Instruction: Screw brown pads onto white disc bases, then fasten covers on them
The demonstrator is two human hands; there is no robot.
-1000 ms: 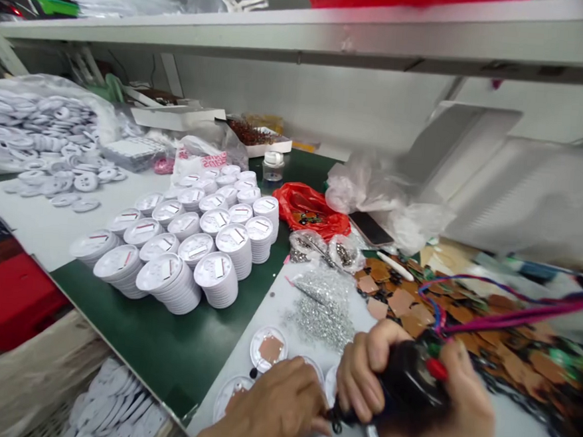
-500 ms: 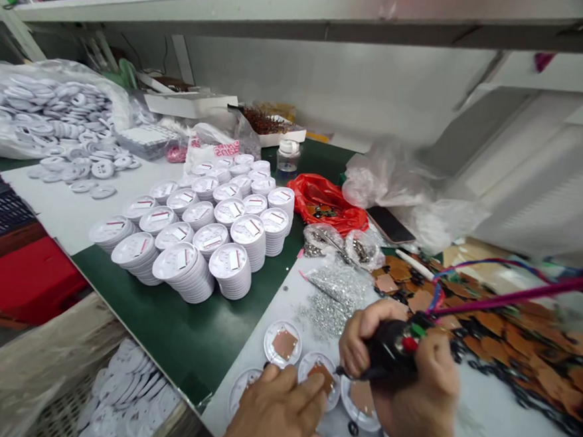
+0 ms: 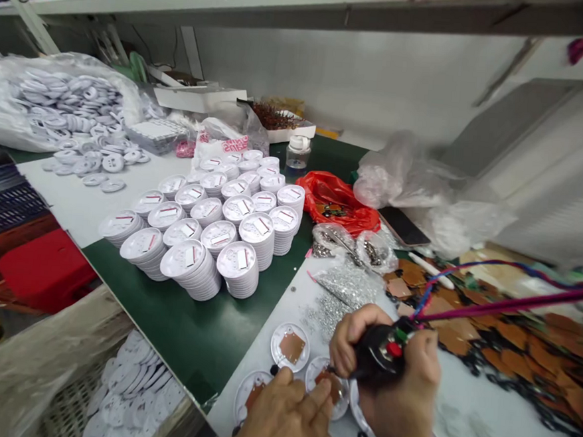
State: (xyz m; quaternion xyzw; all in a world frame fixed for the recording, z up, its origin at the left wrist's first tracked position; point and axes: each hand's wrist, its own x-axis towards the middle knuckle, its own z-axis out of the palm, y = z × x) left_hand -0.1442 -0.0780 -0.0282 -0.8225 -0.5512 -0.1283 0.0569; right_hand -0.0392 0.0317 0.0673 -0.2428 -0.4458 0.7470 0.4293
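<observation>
My right hand (image 3: 399, 386) is wrapped round a black electric screwdriver (image 3: 376, 354) with a red button and a cord at its rear end. The tool lies tilted, its tip pointing left over a white round plastic housing (image 3: 317, 367) with a brown circuit board (image 3: 330, 385) in it. My left hand (image 3: 288, 414) is open, fingers stretched forward, the fingertips at that board's edge. Whether the tip touches a screw cannot be made out. Another housing with a brown board (image 3: 292, 346) sits just beyond, and one more housing (image 3: 242, 391) is partly under my left hand.
Stacks of white round housings (image 3: 241, 261) stand on the green mat (image 3: 178, 330). Loose small screws (image 3: 341, 295) lie beyond my hands. Brown boards with black wires (image 3: 513, 334) spread along the right. A red plastic bag (image 3: 313, 187) and a phone (image 3: 405, 226) lie farther back.
The screwdriver in my right hand has moved left, bringing its tip over the housing by my left fingers. My left hand stays at the same housings. The whole view has shifted slightly.
</observation>
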